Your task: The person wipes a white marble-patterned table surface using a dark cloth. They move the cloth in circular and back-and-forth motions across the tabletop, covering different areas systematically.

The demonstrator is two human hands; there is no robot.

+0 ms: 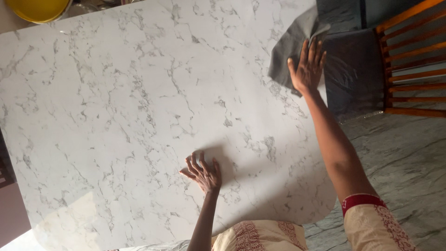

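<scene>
A white marble-patterned tabletop [116,93] fills most of the view. My right hand [307,67] reaches far out to the table's right edge and presses flat on a dark grey cloth [290,44], fingers spread on top of it. Part of the cloth hangs past the table edge. My left hand [203,173] rests on the bare tabletop close to me, fingers spread and slightly curled, holding nothing.
A wooden chair [411,56] with slatted back and a dark seat cushion [353,69] stands right of the table. A yellow bowl-shaped object [39,9] sits at the far left corner. Grey stone floor [399,158] lies to the right.
</scene>
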